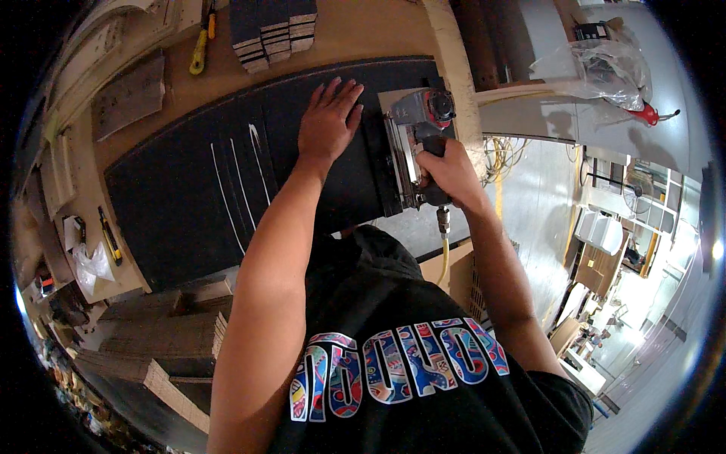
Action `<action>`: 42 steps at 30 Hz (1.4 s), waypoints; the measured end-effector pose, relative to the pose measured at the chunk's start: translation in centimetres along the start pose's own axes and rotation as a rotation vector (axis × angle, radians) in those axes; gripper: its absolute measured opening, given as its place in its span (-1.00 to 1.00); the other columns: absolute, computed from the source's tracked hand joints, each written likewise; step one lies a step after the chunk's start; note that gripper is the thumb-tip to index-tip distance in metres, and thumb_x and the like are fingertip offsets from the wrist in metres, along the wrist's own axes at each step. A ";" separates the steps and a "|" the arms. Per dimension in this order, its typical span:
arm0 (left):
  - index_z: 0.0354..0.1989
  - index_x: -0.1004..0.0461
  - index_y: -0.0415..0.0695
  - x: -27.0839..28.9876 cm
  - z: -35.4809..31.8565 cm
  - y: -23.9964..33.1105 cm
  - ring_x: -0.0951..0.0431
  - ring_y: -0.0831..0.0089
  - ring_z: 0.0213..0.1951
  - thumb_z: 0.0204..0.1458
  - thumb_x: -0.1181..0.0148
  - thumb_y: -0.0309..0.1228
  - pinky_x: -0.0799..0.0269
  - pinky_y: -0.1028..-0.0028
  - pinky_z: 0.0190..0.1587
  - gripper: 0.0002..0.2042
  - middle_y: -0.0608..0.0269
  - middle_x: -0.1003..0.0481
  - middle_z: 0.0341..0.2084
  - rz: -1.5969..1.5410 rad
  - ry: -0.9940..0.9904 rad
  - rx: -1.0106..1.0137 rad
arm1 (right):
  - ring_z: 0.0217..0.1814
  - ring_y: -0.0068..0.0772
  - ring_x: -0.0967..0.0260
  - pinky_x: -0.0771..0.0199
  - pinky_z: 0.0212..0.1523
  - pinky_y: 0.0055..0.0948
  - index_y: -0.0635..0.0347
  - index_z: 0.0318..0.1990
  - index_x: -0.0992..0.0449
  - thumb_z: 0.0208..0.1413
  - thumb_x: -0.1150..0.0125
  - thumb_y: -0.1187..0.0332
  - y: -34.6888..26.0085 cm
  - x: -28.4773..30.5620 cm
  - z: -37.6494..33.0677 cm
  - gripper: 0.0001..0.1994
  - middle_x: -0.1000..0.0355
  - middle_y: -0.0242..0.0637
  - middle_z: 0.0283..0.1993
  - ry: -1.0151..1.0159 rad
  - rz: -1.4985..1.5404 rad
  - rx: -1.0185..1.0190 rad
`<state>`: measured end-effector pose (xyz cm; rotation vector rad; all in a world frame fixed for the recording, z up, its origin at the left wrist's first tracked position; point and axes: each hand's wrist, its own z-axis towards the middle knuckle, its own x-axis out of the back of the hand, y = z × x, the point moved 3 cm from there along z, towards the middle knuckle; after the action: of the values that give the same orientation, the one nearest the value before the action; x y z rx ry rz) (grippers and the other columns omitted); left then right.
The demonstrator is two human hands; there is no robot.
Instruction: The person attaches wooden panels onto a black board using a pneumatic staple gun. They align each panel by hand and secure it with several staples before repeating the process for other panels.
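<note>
My right hand [452, 172] is wrapped round the handle of an air-powered nail gun [411, 112], whose body lies over the right end of a large black panel [178, 193]. A yellow air hose [445, 261] runs from the gun's fitting down toward my body. My left hand [330, 125] rests flat on the panel, left of the gun, fingers stretched and holding nothing. Several thin white streaks [240, 178], perhaps glue, run across the panel left of that forearm. The gun's tip and its contact with the panel are hard to make out.
Stacked black-faced board pieces [276, 34] and a yellow-handled tool [199, 54] lie beyond the panel. Left of it are a utility knife [110, 236] and a white plastic bag [92, 266]. Brown boards [155, 333] stand lower left. Clear plastic wrap [605, 72] lies upper right.
</note>
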<state>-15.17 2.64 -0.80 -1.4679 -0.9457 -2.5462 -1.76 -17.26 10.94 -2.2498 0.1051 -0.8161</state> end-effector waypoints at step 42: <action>0.32 -0.50 0.09 0.6 0.0 0.2 -0.40 0.22 0.41 0.36 -0.16 -0.18 -0.21 0.12 0.50 -0.61 0.32 -0.54 0.29 -0.058 0.033 0.035 | -0.46 -0.35 -0.59 -0.58 -0.36 -0.28 0.36 -0.03 -0.62 0.13 -0.21 0.30 -1.6 -0.5 -1.7 -0.66 -0.55 -0.21 -0.48 -0.023 -0.003 -0.066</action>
<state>-15.39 2.62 -0.18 -1.4056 -1.0381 -2.5710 -3.39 -16.98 12.63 -2.3211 0.1197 -0.7986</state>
